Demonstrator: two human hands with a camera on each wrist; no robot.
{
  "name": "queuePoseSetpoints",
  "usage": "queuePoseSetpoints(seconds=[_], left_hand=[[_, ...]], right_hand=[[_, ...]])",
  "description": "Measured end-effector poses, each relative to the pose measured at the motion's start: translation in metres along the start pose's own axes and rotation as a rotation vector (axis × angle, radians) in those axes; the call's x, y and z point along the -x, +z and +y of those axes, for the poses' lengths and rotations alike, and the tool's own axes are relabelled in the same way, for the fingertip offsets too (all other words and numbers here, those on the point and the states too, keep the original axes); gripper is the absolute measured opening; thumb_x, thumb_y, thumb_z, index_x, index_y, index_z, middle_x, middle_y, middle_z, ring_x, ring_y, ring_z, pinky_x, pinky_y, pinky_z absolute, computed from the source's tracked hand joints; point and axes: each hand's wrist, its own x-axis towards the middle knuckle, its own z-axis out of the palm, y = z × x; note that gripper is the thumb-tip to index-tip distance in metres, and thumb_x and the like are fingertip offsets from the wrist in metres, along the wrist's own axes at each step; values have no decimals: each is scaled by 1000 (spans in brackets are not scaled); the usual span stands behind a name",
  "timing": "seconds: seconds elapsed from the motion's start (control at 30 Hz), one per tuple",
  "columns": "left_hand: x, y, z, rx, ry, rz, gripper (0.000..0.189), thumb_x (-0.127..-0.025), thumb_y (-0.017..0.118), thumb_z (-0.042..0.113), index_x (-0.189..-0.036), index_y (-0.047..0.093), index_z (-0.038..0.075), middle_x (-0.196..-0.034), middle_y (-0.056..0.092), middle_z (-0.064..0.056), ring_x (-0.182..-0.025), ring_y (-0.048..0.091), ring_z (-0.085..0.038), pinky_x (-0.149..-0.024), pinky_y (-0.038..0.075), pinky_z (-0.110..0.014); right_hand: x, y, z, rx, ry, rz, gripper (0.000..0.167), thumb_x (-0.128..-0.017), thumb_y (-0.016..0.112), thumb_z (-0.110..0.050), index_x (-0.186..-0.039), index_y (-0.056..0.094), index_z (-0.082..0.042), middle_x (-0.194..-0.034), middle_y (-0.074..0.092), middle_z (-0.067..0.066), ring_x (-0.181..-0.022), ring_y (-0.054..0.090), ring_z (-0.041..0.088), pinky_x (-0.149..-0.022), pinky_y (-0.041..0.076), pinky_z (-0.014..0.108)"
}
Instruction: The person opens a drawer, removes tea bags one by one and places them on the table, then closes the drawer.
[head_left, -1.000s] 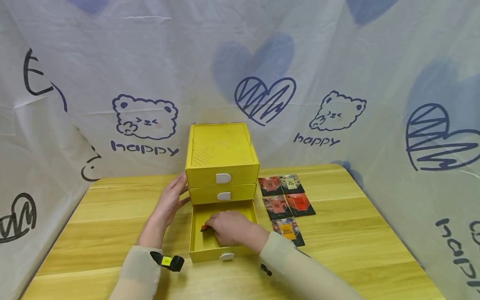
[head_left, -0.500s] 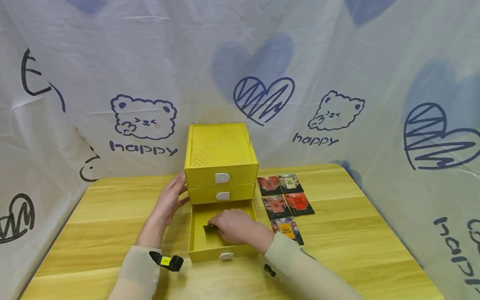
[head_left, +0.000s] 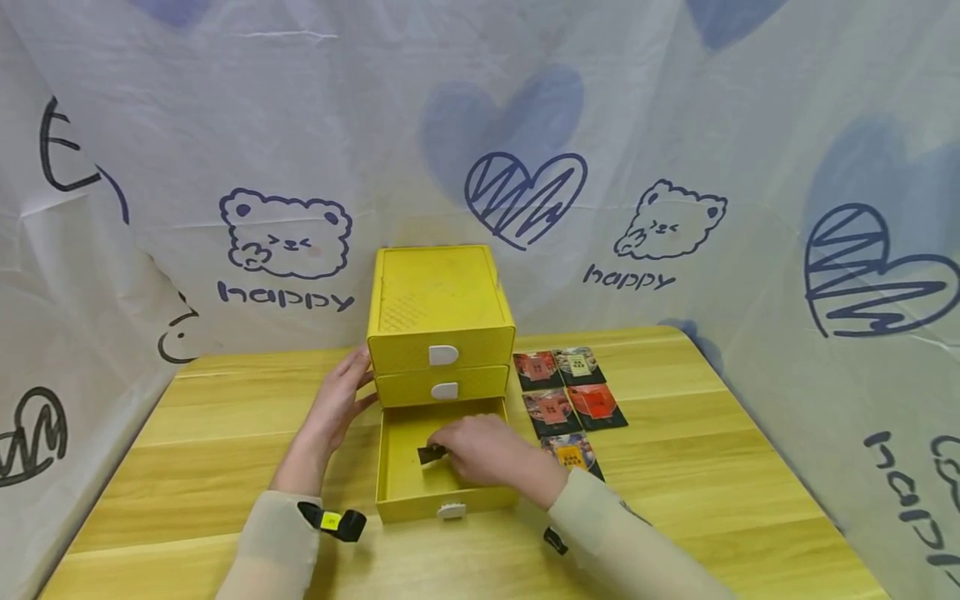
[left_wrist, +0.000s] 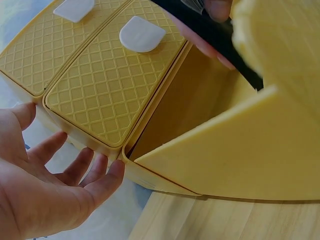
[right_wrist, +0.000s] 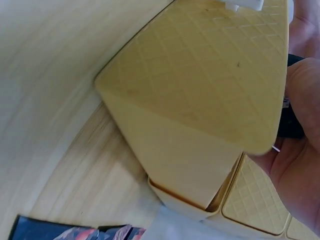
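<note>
A yellow drawer cabinet stands on the table, its bottom drawer pulled out. My left hand rests its fingertips against the cabinet's left side; in the left wrist view the fingers are spread and slightly bent. Over the open drawer, my right hand pinches a dark flat packet. Part of that packet shows as a black strip between fingers and thumb in the left wrist view. The drawer's front hides much of the right hand in the right wrist view.
Several dark packets with red, cream and orange labels, such as an orange one and a red one, lie in rows right of the cabinet. The upper two drawers are closed. A printed cloth hangs behind the wooden table.
My right hand has moved a little to the right inside the drawer, bringing the packet along. My left hand has stayed at the cabinet's side.
</note>
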Motion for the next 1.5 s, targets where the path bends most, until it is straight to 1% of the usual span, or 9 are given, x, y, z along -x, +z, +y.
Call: queuePoseSetpoints(seconds=[0.17, 0.4, 0.57, 0.63, 0.83, 1.13, 1.3, 1.43, 1.5], left_hand=[[-1, 0, 0, -6, 1, 1, 65, -113, 40, 43, -166, 23, 7, -172, 19, -13, -154, 25, -38, -125, 27, -57], [0, -1, 0, 7, -3, 1, 65, -113, 40, 43, -166, 24, 8, -172, 18, -12, -154, 26, -38, -125, 26, -57], [1, -2, 0, 10, -2, 3, 65, -113, 40, 43, -166, 24, 8, -172, 19, -12, -155, 25, -38, -125, 27, -57], [1, -2, 0, 9, -2, 4, 65, -113, 40, 43, -166, 24, 8, -172, 19, -13, -154, 26, -38, -124, 27, -57], [1, -2, -1, 6, 0, 0, 64, -113, 40, 42, -166, 24, 8, -172, 19, -13, -155, 25, -38, -125, 26, -57], [1, -1, -1, 2, -3, 8, 65, -113, 40, 43, -166, 24, 8, -172, 21, -14, -154, 26, -38, -124, 27, -57], [0, 0, -1, -2, -10, 22, 67, -112, 41, 45, -165, 25, 6, -171, 22, -15, -153, 28, -37, -124, 29, -56], [0, 1, 0, -4, -11, 21, 67, -112, 42, 45, -165, 25, 7, -171, 22, -14, -153, 29, -36, -124, 30, -55], [0, 1, -1, -3, -13, 19, 67, -112, 42, 45, -165, 25, 8, -171, 21, -14, -153, 28, -37, -124, 29, -55]], right_hand=[[8, -3, 5, -7, -36, 70, 25, -103, 62, -12, -123, 76, -19, -113, 77, -7, -92, 74, 11, -75, 61, 28], [21, -11, 9, -36, -47, 159, 21, -104, 64, -16, -121, 76, -17, -112, 78, -5, -90, 74, 10, -72, 60, 26], [31, -12, 13, -17, -50, 243, 21, -103, 66, -17, -121, 76, -19, -115, 77, -6, -95, 74, 11, -71, 61, 27], [34, -11, 16, -8, -53, 275, 22, -102, 68, -16, -123, 75, -20, -118, 76, -6, -99, 74, 12, -73, 61, 29], [43, -11, 23, 1, -95, 370, 32, -94, 76, -9, -125, 74, -15, -122, 75, -2, -105, 73, 16, -81, 63, 32], [57, -11, 33, 36, -155, 462, 48, -86, 82, -2, -132, 72, -12, -132, 72, 1, -117, 69, 18, -93, 60, 33], [63, -9, 41, 71, -211, 565, 51, -81, 82, 3, -130, 72, -8, -133, 71, 4, -121, 68, 23, -103, 55, 39], [71, -7, 47, 69, -230, 630, 54, -77, 79, 7, -129, 73, -6, -133, 71, 7, -122, 68, 26, -104, 54, 43], [75, -7, 49, 55, -232, 650, 53, -78, 78, 8, -129, 73, -5, -133, 71, 7, -123, 67, 27, -103, 55, 45]])
